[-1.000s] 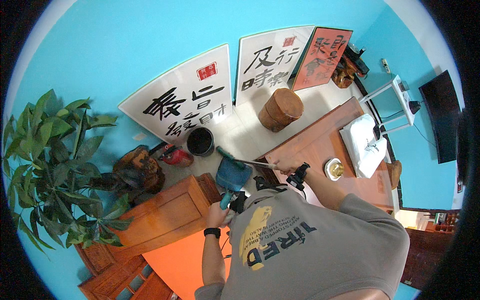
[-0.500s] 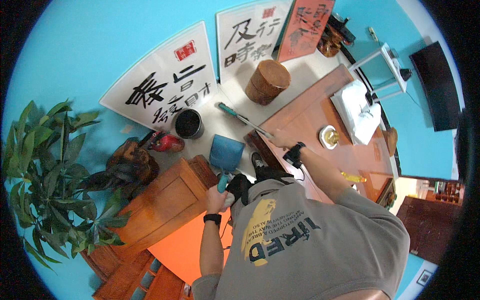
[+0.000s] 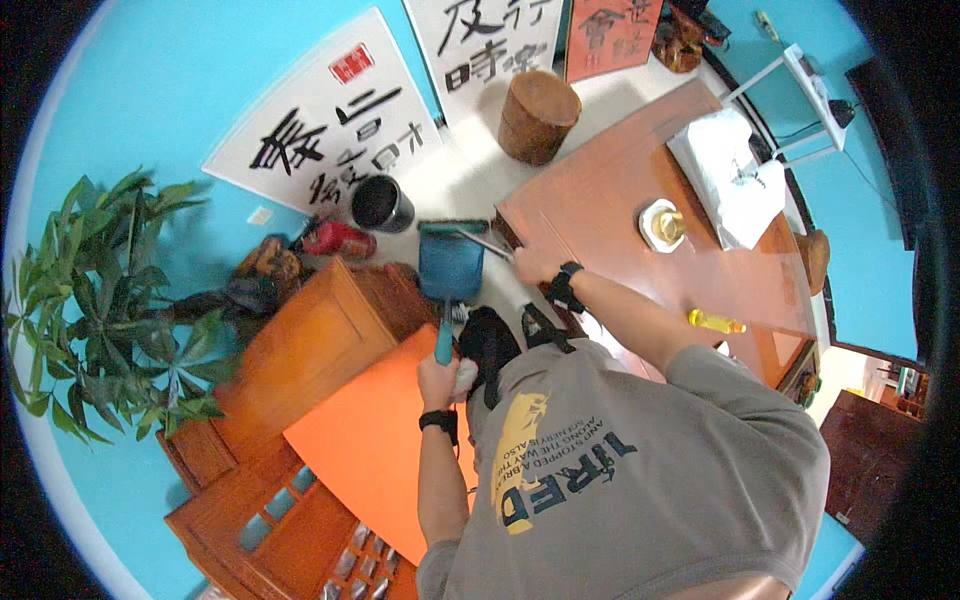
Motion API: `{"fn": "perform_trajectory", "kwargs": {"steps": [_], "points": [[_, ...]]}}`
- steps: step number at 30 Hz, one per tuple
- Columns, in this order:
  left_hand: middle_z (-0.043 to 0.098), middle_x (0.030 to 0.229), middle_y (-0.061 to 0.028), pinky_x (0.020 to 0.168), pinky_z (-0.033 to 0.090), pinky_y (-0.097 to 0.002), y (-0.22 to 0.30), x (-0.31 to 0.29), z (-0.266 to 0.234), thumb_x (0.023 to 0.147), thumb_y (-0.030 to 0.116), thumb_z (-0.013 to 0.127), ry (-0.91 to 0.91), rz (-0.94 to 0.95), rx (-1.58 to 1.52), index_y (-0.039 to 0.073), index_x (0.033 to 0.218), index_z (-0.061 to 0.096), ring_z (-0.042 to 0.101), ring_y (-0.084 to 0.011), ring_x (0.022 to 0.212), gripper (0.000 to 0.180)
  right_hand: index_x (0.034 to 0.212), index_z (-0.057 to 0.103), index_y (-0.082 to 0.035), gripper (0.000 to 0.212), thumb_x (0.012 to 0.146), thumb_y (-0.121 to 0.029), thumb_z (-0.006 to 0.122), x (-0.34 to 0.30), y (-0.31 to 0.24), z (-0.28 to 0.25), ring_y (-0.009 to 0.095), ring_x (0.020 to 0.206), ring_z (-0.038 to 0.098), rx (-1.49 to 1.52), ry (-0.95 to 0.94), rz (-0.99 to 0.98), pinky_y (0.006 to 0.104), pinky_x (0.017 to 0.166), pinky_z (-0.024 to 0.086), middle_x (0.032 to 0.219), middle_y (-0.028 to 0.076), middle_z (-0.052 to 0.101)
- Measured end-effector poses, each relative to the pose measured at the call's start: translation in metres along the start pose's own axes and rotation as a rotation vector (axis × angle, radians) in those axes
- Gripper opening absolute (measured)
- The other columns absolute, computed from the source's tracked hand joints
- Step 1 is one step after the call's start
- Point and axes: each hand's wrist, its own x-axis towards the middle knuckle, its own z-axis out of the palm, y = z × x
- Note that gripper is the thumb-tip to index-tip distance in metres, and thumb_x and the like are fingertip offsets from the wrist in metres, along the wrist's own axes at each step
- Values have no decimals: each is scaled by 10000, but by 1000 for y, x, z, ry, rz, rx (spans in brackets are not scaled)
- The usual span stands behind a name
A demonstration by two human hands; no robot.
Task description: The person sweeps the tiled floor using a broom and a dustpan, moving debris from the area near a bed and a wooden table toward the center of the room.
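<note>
My left hand (image 3: 437,382) is closed round the teal handle of a blue dustpan (image 3: 450,268), held over the pale floor. Something whitish and crumpled (image 3: 466,374) shows beside that hand; I cannot tell what it is. In my right hand (image 3: 537,267) is the grey stick of a broom (image 3: 486,243). Its green head lies across the far edge of the dustpan, though I cannot tell whether they touch. Blur hides what the pan holds, if anything.
A black bin (image 3: 382,204) and a red object (image 3: 340,240) stand beyond the dustpan. An orange-padded wooden bench (image 3: 370,430) is at left, a wooden table (image 3: 600,200) at right. A round brown stool (image 3: 537,117) stands far off, a leafy plant (image 3: 110,300) at far left.
The broom head has come from beyond the dustpan back to its far edge. My right hand has moved left and slightly up; the dustpan now lies flatter, its handle more upright in view.
</note>
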Motion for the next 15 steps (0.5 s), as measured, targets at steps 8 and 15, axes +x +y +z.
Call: {"fn": "perform_trajectory", "kwargs": {"steps": [8,15], "points": [[557,653,-210,584,437,-397,19,-74,33,626,146,644,89,-131,33,-40,711,538,568,-353,654,231,876,572,8,228,752,-100,413,-59,43,50,345,765,600,-16,80,96,414,659,485,861,202,602],[539,615,-198,548,425,-400,4,-129,40,619,116,630,122,-165,108,-44,687,519,552,-338,590,207,841,590,5,215,724,-121,461,-118,31,69,331,799,600,-42,79,111,415,686,487,878,207,599]]}}
